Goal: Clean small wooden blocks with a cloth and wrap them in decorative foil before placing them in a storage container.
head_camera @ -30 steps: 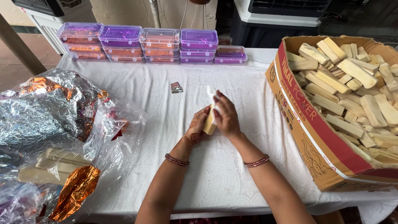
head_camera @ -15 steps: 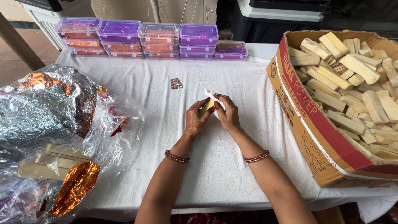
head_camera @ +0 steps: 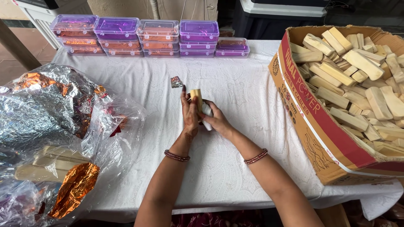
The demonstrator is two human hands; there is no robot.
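Observation:
My left hand (head_camera: 190, 115) and my right hand (head_camera: 213, 120) meet over the middle of the white tablecloth (head_camera: 235, 96). Between them stands a pale tan bar (head_camera: 196, 96), upright, its top sticking out above my fingers. My left hand grips the bar from the left. My right hand holds a bit of white wrapping (head_camera: 206, 110) against the bar's right side. A small scrap of silver foil (head_camera: 176, 81) lies on the cloth just beyond my left fingertips.
A big cardboard box (head_camera: 313, 126) full of several tan bars (head_camera: 357, 84) fills the right side. Crumpled silver and orange foil in clear plastic (head_camera: 46, 126) covers the left. Stacked purple-lidded plastic containers (head_camera: 139, 35) line the far edge.
The bar has been turned upright and pushed up between my hands. Both hands shifted slightly toward the far edge, and the white wrapping now sits under my right fingers.

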